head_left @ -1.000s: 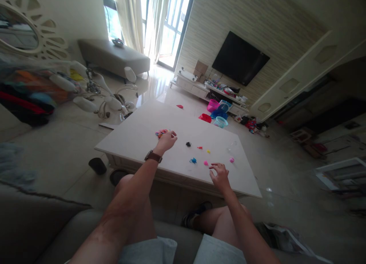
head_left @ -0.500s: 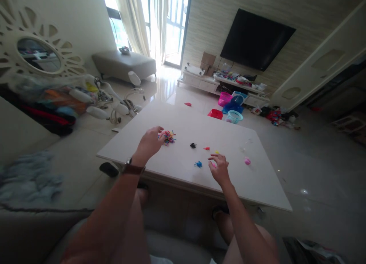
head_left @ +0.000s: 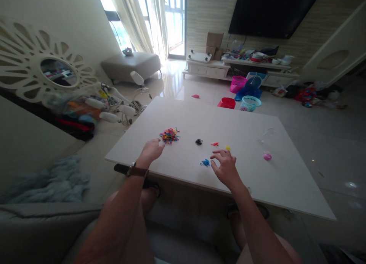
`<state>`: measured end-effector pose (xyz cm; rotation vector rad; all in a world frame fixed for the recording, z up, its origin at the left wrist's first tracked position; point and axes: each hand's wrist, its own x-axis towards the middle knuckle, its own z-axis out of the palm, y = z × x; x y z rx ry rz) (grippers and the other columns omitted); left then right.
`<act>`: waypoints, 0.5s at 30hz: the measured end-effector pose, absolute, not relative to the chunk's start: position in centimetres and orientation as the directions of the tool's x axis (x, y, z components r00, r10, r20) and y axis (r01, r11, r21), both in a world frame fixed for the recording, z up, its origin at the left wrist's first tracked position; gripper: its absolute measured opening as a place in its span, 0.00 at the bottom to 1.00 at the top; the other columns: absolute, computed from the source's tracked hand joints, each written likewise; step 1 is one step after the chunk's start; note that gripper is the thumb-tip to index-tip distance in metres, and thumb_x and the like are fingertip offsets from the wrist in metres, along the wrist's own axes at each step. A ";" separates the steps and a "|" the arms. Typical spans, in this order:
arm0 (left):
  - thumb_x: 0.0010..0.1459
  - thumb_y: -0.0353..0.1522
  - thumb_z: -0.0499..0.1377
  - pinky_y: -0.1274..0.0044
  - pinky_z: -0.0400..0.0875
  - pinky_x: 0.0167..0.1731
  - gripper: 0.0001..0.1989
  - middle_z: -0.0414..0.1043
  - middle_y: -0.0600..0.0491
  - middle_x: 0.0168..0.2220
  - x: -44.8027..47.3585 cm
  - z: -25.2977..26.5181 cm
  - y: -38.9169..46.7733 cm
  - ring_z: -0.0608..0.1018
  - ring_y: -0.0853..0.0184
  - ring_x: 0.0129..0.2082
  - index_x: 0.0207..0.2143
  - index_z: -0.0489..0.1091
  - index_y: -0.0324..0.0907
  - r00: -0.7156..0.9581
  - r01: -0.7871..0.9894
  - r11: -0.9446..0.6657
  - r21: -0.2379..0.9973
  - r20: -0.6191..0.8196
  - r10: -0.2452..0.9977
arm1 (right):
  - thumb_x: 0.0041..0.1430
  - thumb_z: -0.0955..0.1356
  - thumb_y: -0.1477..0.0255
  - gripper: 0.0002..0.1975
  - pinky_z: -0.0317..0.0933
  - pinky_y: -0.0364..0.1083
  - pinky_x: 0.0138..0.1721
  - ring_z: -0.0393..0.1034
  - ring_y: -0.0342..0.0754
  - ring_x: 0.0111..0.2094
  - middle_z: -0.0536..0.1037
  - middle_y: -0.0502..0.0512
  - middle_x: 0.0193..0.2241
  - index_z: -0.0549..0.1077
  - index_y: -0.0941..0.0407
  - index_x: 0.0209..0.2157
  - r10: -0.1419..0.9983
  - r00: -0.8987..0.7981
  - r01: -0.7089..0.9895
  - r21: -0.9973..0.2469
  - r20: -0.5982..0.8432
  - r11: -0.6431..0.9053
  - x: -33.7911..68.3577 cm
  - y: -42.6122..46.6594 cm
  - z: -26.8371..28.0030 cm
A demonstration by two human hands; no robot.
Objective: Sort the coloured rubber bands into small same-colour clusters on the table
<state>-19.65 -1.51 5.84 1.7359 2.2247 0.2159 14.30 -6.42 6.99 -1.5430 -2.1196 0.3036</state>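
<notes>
A heap of small multicoloured loops, perhaps rubber bands [head_left: 169,136], lies on the white table [head_left: 183,111]. Just on its near side is my left hand [head_left: 151,149], its fingers loosely bent with a small gap at the tips; I make out nothing in them. My right hand [head_left: 225,165] hovers over the table with thumb and fingers apart, holding nothing I can see. Close to its thumb sits a blue cluster of loops [head_left: 205,163]. Beyond are a black cluster [head_left: 199,142], a red one [head_left: 214,144] and a yellow one [head_left: 227,147], close to my right fingers.
Toward the table's right lie a round pink object [head_left: 267,156] and a thin clear item [head_left: 268,131]. Past the far edge stand a red bin [head_left: 228,102], a light-blue basket [head_left: 250,103] and a pink basket [head_left: 237,84]. A lamp-like fixture [head_left: 127,110] stands left.
My left hand has drawn back from over the multicoloured heap toward the near edge. My right hand stays near the blue cluster; a pink bit seen under it is hidden now. The view has shifted.
</notes>
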 end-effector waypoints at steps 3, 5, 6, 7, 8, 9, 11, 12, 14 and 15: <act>0.64 0.37 0.49 0.65 0.67 0.59 0.24 0.75 0.34 0.55 -18.9 4.7 -1.7 0.75 0.50 0.58 0.55 0.72 0.33 -0.159 0.951 0.196 0.241 -0.165 0.973 | 0.62 0.66 0.71 0.08 0.53 0.55 0.48 0.65 0.57 0.55 0.78 0.56 0.50 0.79 0.50 0.36 0.934 -0.237 0.825 -0.453 0.266 0.338 14.3 -6.5 6.8; 0.64 0.36 0.49 0.64 0.67 0.57 0.23 0.75 0.34 0.54 -18.2 4.1 -1.8 0.76 0.49 0.57 0.54 0.73 0.33 -0.119 0.957 0.157 0.243 -0.163 0.979 | 0.62 0.66 0.71 0.08 0.53 0.54 0.47 0.65 0.56 0.55 0.78 0.56 0.50 0.79 0.50 0.36 0.936 -0.232 0.822 -0.460 0.266 0.335 14.2 -6.3 6.7; 0.64 0.36 0.50 0.63 0.68 0.57 0.23 0.75 0.33 0.54 -17.9 3.6 -1.9 0.76 0.49 0.56 0.54 0.72 0.33 -0.099 0.957 0.139 0.254 -0.166 0.981 | 0.62 0.66 0.70 0.08 0.53 0.54 0.47 0.65 0.57 0.55 0.79 0.56 0.49 0.79 0.50 0.36 0.937 -0.225 0.823 -0.464 0.266 0.329 14.2 -6.2 6.7; 0.63 0.36 0.50 0.63 0.68 0.56 0.23 0.75 0.33 0.54 -17.4 3.2 -1.9 0.76 0.48 0.56 0.54 0.72 0.33 -0.081 0.955 0.125 0.268 -0.170 0.982 | 0.62 0.66 0.70 0.08 0.53 0.54 0.47 0.65 0.57 0.55 0.79 0.56 0.49 0.79 0.50 0.35 0.940 -0.217 0.823 -0.467 0.265 0.322 14.3 -6.1 6.7; 0.63 0.36 0.51 0.62 0.68 0.56 0.23 0.74 0.32 0.55 -17.0 2.7 -1.9 0.76 0.48 0.56 0.55 0.70 0.33 -0.067 0.953 0.115 0.280 -0.175 0.982 | 0.62 0.66 0.70 0.08 0.53 0.54 0.47 0.65 0.57 0.55 0.79 0.56 0.49 0.79 0.50 0.35 0.942 -0.210 0.825 -0.470 0.262 0.315 14.3 -6.0 6.7; 0.62 0.36 0.51 0.62 0.68 0.56 0.24 0.73 0.32 0.56 -16.6 2.2 -1.8 0.75 0.47 0.56 0.57 0.69 0.33 -0.059 0.951 0.111 0.288 -0.184 0.981 | 0.62 0.66 0.70 0.08 0.53 0.54 0.47 0.65 0.57 0.55 0.79 0.57 0.49 0.79 0.50 0.35 0.944 -0.204 0.826 -0.472 0.260 0.308 14.4 -5.9 6.7; 0.62 0.36 0.52 0.63 0.66 0.58 0.27 0.69 0.33 0.61 -15.9 1.1 -1.6 0.73 0.48 0.59 0.61 0.66 0.34 -0.056 0.950 0.118 0.289 -0.217 0.975 | 0.62 0.66 0.70 0.08 0.53 0.55 0.47 0.65 0.57 0.55 0.79 0.57 0.49 0.79 0.51 0.35 0.947 -0.195 0.827 -0.475 0.256 0.300 14.5 -5.8 6.7; 0.61 0.36 0.53 0.63 0.64 0.60 0.29 0.66 0.33 0.64 -15.6 0.5 -1.4 0.70 0.48 0.62 0.63 0.63 0.34 -0.061 0.950 0.129 0.284 -0.237 0.970 | 0.61 0.66 0.70 0.09 0.53 0.55 0.47 0.65 0.58 0.55 0.79 0.57 0.49 0.79 0.51 0.35 0.947 -0.192 0.827 -0.478 0.256 0.297 14.5 -5.7 6.7; 0.60 0.37 0.55 0.63 0.60 0.63 0.33 0.58 0.33 0.69 -15.5 -0.6 -1.0 0.64 0.47 0.68 0.66 0.59 0.34 -0.084 0.951 0.161 0.263 -0.281 0.956 | 0.61 0.65 0.70 0.09 0.53 0.55 0.48 0.65 0.58 0.55 0.79 0.57 0.49 0.79 0.51 0.35 0.948 -0.187 0.823 -0.486 0.258 0.295 14.6 -5.6 6.8; 0.60 0.38 0.55 0.63 0.59 0.64 0.35 0.54 0.33 0.70 -15.6 -1.1 -0.7 0.60 0.47 0.70 0.67 0.57 0.33 -0.104 0.951 0.184 0.247 -0.304 0.947 | 0.61 0.65 0.70 0.09 0.53 0.55 0.48 0.65 0.58 0.55 0.79 0.58 0.49 0.79 0.51 0.35 0.948 -0.184 0.820 -0.491 0.260 0.293 14.6 -5.5 6.8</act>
